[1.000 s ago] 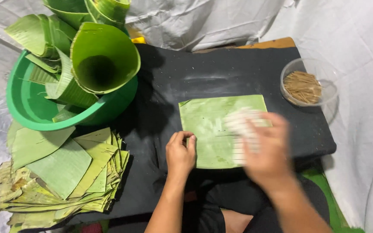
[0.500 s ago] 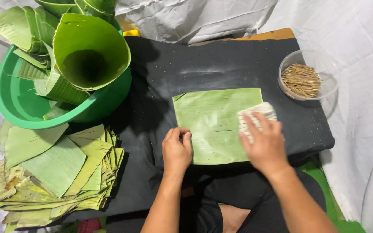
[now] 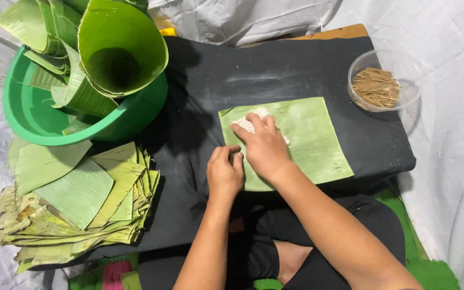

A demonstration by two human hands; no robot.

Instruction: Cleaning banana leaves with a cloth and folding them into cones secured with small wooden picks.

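Observation:
A rectangular green banana leaf piece (image 3: 315, 139) lies flat on the black cloth-covered table (image 3: 275, 70). My right hand (image 3: 264, 145) presses a white cloth (image 3: 249, 123) onto the leaf's left part, near its upper left corner. My left hand (image 3: 225, 172) rests with curled fingers on the leaf's lower left edge, holding it down. The two hands touch side by side.
A green plastic basin (image 3: 28, 115) at the left holds rolled leaf cones (image 3: 119, 45). A stack of cut leaves (image 3: 76, 198) lies below it. A clear bowl of thin wooden sticks (image 3: 377, 86) stands at the right. White sheeting surrounds the table.
My right hand has swept the white cloth from the leaf's right side across to its upper left. My left hand has stayed at the leaf's lower left edge.

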